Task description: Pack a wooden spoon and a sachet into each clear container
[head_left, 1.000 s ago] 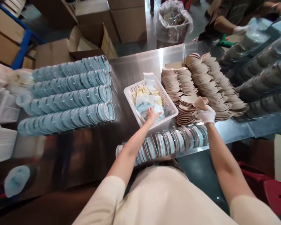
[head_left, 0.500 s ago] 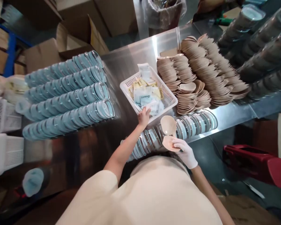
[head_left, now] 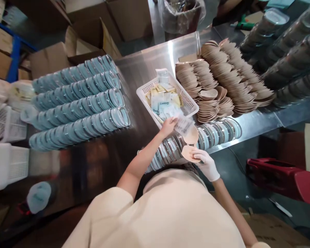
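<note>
My bare left hand (head_left: 168, 126) pinches a translucent printed packet (head_left: 183, 124), held out to the right of the basket's near edge. My right hand (head_left: 208, 165), in a white glove, grips the lower part of a beige piece with two rounded cups (head_left: 190, 136). The packet overlaps the upper cup; I cannot tell whether they touch. Beyond my left hand stands a white perforated basket (head_left: 150, 113) with white, yellow and pale-blue packets (head_left: 167, 100) in it. Under both hands runs a row of clear-rimmed round containers (head_left: 217, 132).
Beige pieces (head_left: 229, 75) are stacked at the basket's right. Several rows of pale-blue containers (head_left: 80, 110) lie left on the metal table (head_left: 144, 58). More clear containers (head_left: 294, 58) stand far right. A lined bin (head_left: 181, 20) is behind the table, and a red object (head_left: 281, 179) is at the right.
My left hand has come out of the basket to the right with a packet in it. My right hand still holds the two-cupped piece, now slightly higher.
</note>
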Motion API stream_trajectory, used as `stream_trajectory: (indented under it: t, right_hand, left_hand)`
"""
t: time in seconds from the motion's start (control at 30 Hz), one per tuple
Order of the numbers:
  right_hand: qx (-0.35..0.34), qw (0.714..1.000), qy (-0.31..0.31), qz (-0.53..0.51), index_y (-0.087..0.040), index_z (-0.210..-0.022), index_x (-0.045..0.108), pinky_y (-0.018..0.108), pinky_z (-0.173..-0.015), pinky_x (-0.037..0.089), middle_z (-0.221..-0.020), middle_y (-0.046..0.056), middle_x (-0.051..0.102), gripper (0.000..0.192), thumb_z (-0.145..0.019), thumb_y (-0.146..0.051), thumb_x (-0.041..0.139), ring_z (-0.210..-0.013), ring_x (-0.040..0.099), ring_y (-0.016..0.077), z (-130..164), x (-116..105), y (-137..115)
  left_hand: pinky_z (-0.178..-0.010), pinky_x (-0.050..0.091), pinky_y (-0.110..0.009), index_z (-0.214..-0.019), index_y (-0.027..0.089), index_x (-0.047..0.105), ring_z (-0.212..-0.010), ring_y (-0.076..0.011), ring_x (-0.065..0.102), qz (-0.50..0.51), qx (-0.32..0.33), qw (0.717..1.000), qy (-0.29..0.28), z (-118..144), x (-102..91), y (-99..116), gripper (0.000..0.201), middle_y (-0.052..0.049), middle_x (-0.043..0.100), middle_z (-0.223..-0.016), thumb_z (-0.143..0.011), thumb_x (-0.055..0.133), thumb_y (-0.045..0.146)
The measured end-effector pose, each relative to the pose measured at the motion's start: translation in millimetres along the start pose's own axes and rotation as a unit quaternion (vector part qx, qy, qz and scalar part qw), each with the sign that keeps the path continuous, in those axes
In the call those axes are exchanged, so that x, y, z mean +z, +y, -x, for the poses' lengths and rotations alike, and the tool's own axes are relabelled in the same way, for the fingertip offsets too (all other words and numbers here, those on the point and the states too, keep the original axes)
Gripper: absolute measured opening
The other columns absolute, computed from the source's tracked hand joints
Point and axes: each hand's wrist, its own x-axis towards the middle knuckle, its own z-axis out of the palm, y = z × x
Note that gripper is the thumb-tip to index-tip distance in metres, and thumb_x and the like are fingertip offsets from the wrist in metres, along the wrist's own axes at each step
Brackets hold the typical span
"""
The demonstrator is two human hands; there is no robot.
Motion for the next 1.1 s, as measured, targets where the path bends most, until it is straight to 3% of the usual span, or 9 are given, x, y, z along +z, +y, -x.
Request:
stream_trajectory:
  t: [0.2,0.33,0.43,0.53,0.63,0.73,0.87,0.97,1.1]
  right_hand:
    - [0.024,0.999,-0.03,-0.015,-0.028,-0.087,0.074,0.056,-0.119,0.047,-0.138,0.007,0.07,0.01,-0.088,-0.034,0.082,-0.139,0.06,0.0315,-10,-10,7]
    - [0.177,0.973,0.098,-0.114,-0.027,-0.109,0.068,0.051,-0.119,0.047,-0.169,0.006,0.039,0.035,-0.083,-0.047,0.08,-0.152,0.045,0.0315,-24,-7,18]
    - [0.296,0.921,0.161,-0.196,-0.028,-0.117,0.06,0.042,-0.101,0.058,-0.14,0.005,0.064,0.045,-0.079,-0.046,0.075,-0.124,0.065,0.0251,-25,2,22]
    - [0.392,0.885,0.122,-0.219,-0.027,-0.107,0.06,0.034,-0.08,0.061,-0.103,0.0,0.072,0.042,-0.071,-0.043,0.076,-0.092,0.07,0.0213,-8,13,17]
    - [0.454,0.857,0.077,-0.231,-0.027,-0.106,0.061,0.034,-0.071,0.062,-0.1,0.003,0.073,0.048,-0.067,-0.047,0.08,-0.085,0.071,0.0233,19,24,6]
    - [0.481,0.84,0.062,-0.244,-0.028,-0.12,0.061,0.036,-0.074,0.063,-0.115,0.007,0.075,0.067,-0.064,-0.055,0.085,-0.093,0.074,0.0268,37,32,-3]
    - [0.505,0.83,-0.005,-0.235,-0.029,-0.133,0.062,0.04,-0.078,0.064,-0.132,0.011,0.073,0.078,-0.067,-0.064,0.084,-0.104,0.075,0.0323,41,48,-13]
    - [0.489,0.84,-0.045,-0.229,-0.027,-0.134,0.064,0.041,-0.084,0.064,-0.138,0.012,0.071,0.078,-0.068,-0.064,0.084,-0.113,0.073,0.0337,35,64,-22]
    - [0.425,0.889,-0.074,-0.153,-0.023,-0.136,0.065,0.045,-0.102,0.058,-0.139,0.012,0.07,0.074,-0.072,-0.055,0.082,-0.123,0.068,0.0329,26,85,-42]
  left_hand:
    - [-0.115,0.044,-0.052,-0.09,0.019,0.077,-0.116,-0.0321,0.063,-0.046,0.044,0.995,-0.082,6,52.3,11,0.009,-0.012,0.072,-0.105,-0.082,0.079,0.015]
    - [-0.103,0.053,-0.04,-0.109,0.02,0.072,-0.103,-0.0238,0.068,0.007,0.071,0.992,-0.099,24,60.7,24,0.027,-0.007,0.071,-0.105,-0.084,0.074,0.01]
    - [-0.1,0.055,-0.035,-0.124,0.024,0.065,-0.104,-0.0203,0.068,0.049,0.096,0.99,-0.087,71,73.2,30,0.028,-0.006,0.069,-0.112,-0.098,0.058,0.017]
    - [-0.09,0.059,-0.034,-0.135,0.023,0.058,-0.094,-0.0189,0.067,0.134,0.049,0.988,-0.062,131,80.6,21,0.041,-0.008,0.068,-0.112,-0.112,0.027,0.04]
    - [-0.079,0.06,-0.033,-0.149,0.022,0.048,-0.089,-0.019,0.068,0.16,0.021,0.982,-0.096,179,47.5,-5,0.064,-0.012,0.066,-0.118,-0.11,0.017,0.062]
    - [-0.107,0.053,-0.045,-0.134,0.021,0.065,-0.12,-0.0281,0.064,-0.046,0.127,0.984,-0.113,202,-31.2,-46,0.055,-0.016,0.065,-0.132,-0.101,0.056,0.064]
    - [-0.124,0.034,-0.056,-0.111,0.023,0.077,-0.138,-0.0338,0.054,-0.295,0.211,0.917,-0.167,198,-125.2,-97,0.033,-0.013,0.069,-0.134,-0.097,0.068,0.051]
    - [-0.12,0.038,-0.054,-0.124,0.024,0.074,-0.138,-0.0353,0.053,-0.342,0.24,0.884,-0.212,187,-142.8,-119,0.042,-0.015,0.065,-0.142,-0.094,0.07,0.053]
    - [-0.123,0.03,-0.061,-0.136,0.021,0.066,-0.145,-0.0406,0.047,-0.346,0.233,0.884,-0.21,181,-130.3,-129,0.06,-0.02,0.054,-0.155,-0.088,0.073,0.055]
